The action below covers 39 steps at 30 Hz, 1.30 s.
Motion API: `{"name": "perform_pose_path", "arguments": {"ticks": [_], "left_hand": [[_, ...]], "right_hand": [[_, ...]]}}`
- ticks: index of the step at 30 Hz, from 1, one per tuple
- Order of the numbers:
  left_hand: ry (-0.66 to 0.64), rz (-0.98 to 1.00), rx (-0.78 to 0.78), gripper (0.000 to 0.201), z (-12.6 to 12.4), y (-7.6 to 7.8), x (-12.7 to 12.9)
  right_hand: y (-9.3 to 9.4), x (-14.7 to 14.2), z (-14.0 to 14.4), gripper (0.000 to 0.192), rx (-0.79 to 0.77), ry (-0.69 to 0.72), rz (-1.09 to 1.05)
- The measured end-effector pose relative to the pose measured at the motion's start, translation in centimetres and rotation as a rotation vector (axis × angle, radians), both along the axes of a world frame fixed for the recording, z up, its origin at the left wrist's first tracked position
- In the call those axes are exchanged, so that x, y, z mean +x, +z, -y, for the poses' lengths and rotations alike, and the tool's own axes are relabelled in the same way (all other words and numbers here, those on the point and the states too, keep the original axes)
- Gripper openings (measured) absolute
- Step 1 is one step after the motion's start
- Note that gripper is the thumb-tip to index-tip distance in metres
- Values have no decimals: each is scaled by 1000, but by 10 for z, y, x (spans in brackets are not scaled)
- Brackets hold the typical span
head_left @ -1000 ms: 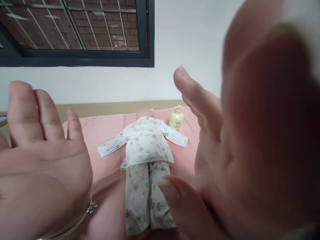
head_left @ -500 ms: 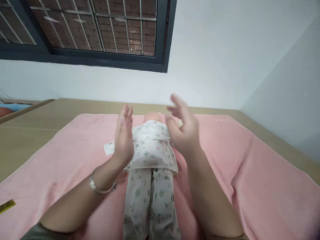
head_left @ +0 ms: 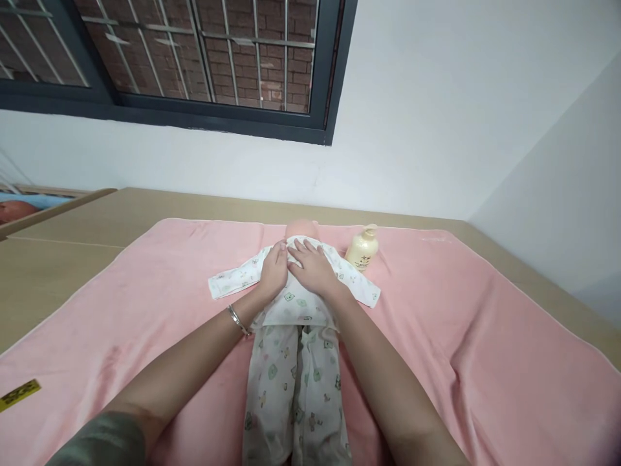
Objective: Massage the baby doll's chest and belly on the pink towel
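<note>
A baby doll lies stretched out in a white printed top [head_left: 295,314] and matching trousers [head_left: 317,388]. Only the smooth crown of the doll's head [head_left: 301,228] shows past the collar; which way it faces I cannot tell. My left hand [head_left: 274,268] rests on the upper left of the top, fingers together and extended, with a silver bracelet at the wrist. Flat on the upper right of the top lies my right hand [head_left: 313,265], its fingers spread. Both hands are side by side, nearly touching. The sleeves [head_left: 235,279] spread out to either side.
A cream pump bottle [head_left: 363,247] stands beyond the right sleeve. Beneath everything is a pink blanket [head_left: 436,304] on a wooden surface [head_left: 63,265]. A yellow-and-black label [head_left: 19,395] lies at far left. A white wall [head_left: 412,116] and barred window [head_left: 218,58] rise behind.
Both hands have come down from above the doll and inward onto its top. The folded-looking upper cloth now lies flat under them, and the bottle and right sleeve have come into view.
</note>
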<state>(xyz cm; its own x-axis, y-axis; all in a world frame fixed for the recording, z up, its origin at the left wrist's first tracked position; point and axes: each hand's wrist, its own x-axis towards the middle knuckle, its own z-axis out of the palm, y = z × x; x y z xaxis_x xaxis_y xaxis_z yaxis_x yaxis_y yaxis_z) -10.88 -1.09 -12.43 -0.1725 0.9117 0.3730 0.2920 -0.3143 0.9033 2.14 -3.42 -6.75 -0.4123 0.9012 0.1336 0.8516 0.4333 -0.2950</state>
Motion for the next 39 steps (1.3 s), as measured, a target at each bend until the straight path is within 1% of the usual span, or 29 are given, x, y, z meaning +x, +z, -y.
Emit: {"name": "perform_pose_path", "arguments": {"ticks": [2,4,5,6,7,10,11,12,13,14,17,18,19,20,22,24,25,27,30,32,34,35,36,39], "left_hand": [[16,-43,32,50,3,-1,1],[25,-59,47,50,3,-2,0],[25,-58,53,50,3,-3,0],[20,-51,60,49,2,-3,-1],[13,-37,65,49,2,-4,-1],[8,17,62,47,0,-4,-3],[14,23,56,46,-1,-4,-3],[20,19,51,46,0,-4,-3],[24,6,50,45,0,-3,-3],[24,-10,52,45,1,-3,-3],[19,-43,58,44,3,-1,-3],[18,-46,55,43,3,-1,-3],[18,-45,49,42,3,-1,-3],[19,-38,42,41,3,-1,-3],[19,-19,28,39,1,-2,-4],[18,-15,14,37,-1,-3,-5],[13,-28,10,36,-2,-3,-5],[6,-78,17,36,-2,-4,-4],[8,-154,38,38,-1,-4,-2],[15,-159,30,38,0,-1,-2],[9,-120,-2,39,0,2,-2],[-3,-96,-23,39,-1,4,-3],[-21,-77,-42,39,-1,6,-3],[-58,-102,-51,41,-1,7,-3]], "right_hand": [[-8,-3,-4,60,0,-123,-11],[-11,-10,1,69,17,-292,12],[-11,-15,5,70,33,-346,32],[-11,-19,9,67,51,-350,54],[-10,-22,12,63,65,-297,73],[-7,-19,12,55,64,1,67],[-7,-14,8,54,52,52,46],[-6,-9,3,53,41,52,21],[-6,-4,-1,52,30,3,-2],[-5,0,-5,53,20,-85,-19],[-5,-1,-4,66,-10,-416,-5],[-5,-6,0,67,-9,-480,23],[-5,-12,6,66,3,-491,59],[-6,-19,11,63,22,-449,95],[-8,-30,20,59,68,-287,139],[-10,-31,20,56,110,-165,120],[-11,-28,16,54,122,-142,89],[-12,-16,5,52,116,-160,16],[-12,0,-10,56,50,-283,-38],[-11,1,-10,59,40,-374,-5],[-10,-10,-1,59,68,-418,61],[-10,-17,6,58,87,-418,96],[-10,-24,12,58,99,-387,127],[-9,-34,23,60,100,-242,176]]}}
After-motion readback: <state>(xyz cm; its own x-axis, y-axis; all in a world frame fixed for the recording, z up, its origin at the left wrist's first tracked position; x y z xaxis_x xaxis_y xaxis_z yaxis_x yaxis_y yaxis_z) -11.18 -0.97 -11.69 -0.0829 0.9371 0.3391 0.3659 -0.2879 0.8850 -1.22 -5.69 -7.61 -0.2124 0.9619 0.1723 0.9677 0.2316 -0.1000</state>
